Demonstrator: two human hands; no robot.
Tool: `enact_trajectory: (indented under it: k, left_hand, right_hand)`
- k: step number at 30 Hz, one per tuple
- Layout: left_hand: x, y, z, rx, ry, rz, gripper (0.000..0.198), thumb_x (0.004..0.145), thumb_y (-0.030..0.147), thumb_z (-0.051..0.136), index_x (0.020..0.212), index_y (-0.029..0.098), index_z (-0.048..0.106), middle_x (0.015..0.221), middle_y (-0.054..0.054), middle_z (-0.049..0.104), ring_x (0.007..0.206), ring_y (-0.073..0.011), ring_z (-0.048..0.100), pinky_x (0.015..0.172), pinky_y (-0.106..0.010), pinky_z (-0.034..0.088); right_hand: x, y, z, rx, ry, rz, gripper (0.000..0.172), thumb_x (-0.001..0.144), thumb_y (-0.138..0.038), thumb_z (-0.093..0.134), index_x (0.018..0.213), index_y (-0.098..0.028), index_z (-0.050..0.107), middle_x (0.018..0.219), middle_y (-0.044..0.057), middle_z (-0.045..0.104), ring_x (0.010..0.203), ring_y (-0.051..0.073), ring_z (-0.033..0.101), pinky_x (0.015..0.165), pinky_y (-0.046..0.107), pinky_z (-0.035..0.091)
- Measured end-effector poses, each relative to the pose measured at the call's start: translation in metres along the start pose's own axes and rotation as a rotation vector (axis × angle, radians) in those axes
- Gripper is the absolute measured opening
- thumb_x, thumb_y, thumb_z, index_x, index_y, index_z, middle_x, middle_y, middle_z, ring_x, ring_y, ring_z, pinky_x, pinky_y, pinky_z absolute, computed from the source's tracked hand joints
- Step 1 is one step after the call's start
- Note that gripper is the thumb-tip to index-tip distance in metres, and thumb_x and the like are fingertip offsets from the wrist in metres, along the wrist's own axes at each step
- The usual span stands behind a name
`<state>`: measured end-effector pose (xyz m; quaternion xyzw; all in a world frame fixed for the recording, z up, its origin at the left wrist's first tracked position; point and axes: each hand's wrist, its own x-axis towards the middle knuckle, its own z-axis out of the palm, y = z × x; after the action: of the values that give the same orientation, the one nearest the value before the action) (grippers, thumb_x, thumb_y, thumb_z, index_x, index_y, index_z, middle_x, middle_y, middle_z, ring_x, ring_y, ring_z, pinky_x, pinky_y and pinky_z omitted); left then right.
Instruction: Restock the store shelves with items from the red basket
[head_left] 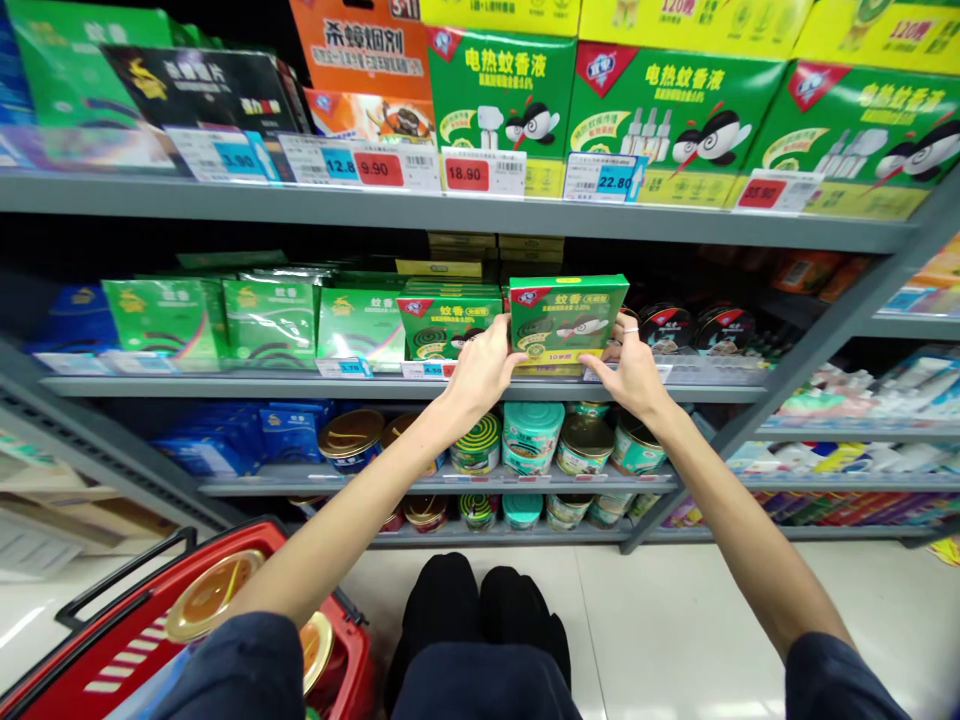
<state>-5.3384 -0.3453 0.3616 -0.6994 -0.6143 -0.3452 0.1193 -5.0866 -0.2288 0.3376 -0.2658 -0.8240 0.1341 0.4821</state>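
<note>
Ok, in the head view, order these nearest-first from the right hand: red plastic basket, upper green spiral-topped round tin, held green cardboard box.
1. Green box: against the right hand.
2. Spiral-topped tin: next shelf down, leftward.
3. Red basket: far lower left.

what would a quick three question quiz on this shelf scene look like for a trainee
1. Multiple choice: What do the left hand and right hand hold between them? A) a round tin; B) a green box; C) an orange box.
2. True or false: The ring is on the left hand.
3. Fill in: The red basket shows at the lower ____ of the picture.

Key: 1. B; 2. false, it is on the right hand; 3. left.
</note>
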Motion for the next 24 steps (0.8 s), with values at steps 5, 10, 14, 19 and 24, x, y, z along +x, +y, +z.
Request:
enact_trajectory:
  k: [5, 10, 14, 19, 24]
  left_hand:
    - [0.001, 0.010, 0.002, 0.022, 0.048, -0.071, 0.055, 0.103, 0.019, 0.070, 0.150, 0.006, 0.045, 0.112, -0.018, 0.079, 0.111, -0.0338, 0.078, 0.093, -0.041, 0.061]
    - [-0.001, 0.014, 0.000, 0.013, 0.043, -0.073, 0.057, 0.101, 0.015, 0.071, 0.150, 0.009, 0.043, 0.116, -0.018, 0.079, 0.107, -0.0318, 0.079, 0.091, -0.040, 0.062]
    - [-0.004, 0.019, -0.004, 0.093, 0.019, -0.112, 0.060, 0.102, 0.019, 0.071, 0.153, 0.009, 0.042, 0.119, -0.019, 0.079, 0.108, -0.0324, 0.079, 0.089, -0.037, 0.062]
    - [-0.005, 0.028, -0.007, 0.172, 0.014, -0.142, 0.060, 0.103, 0.021, 0.072, 0.154, 0.010, 0.044, 0.123, -0.020, 0.077, 0.106, -0.0314, 0.079, 0.086, -0.034, 0.061]
    - [-0.007, 0.032, -0.007, 0.214, 0.023, -0.163, 0.057, 0.105, 0.024, 0.069, 0.155, 0.012, 0.046, 0.126, -0.021, 0.076, 0.105, -0.0321, 0.080, 0.086, -0.035, 0.062]
  right_hand:
    - [-0.001, -0.004, 0.002, -0.061, 0.023, 0.033, 0.083, 0.090, -0.070, 0.075, 0.148, -0.018, 0.045, 0.125, 0.019, 0.079, 0.075, 0.031, 0.080, 0.075, 0.052, 0.069]
    - [0.001, -0.006, 0.001, -0.063, 0.001, 0.018, 0.081, 0.090, -0.068, 0.075, 0.146, -0.017, 0.047, 0.129, 0.022, 0.078, 0.076, 0.032, 0.080, 0.074, 0.051, 0.069]
    - [0.001, -0.005, 0.000, -0.099, -0.008, 0.012, 0.083, 0.090, -0.066, 0.077, 0.150, -0.018, 0.046, 0.119, 0.019, 0.080, 0.081, 0.033, 0.080, 0.078, 0.052, 0.069]
    - [0.002, 0.005, 0.001, -0.195, 0.002, -0.007, 0.083, 0.089, -0.068, 0.078, 0.150, -0.019, 0.048, 0.099, 0.013, 0.081, 0.078, 0.034, 0.078, 0.078, 0.053, 0.067]
    - [0.005, 0.012, 0.001, -0.231, -0.029, 0.002, 0.089, 0.085, -0.070, 0.082, 0.150, -0.020, 0.048, 0.091, 0.011, 0.077, 0.074, 0.033, 0.075, 0.079, 0.055, 0.066]
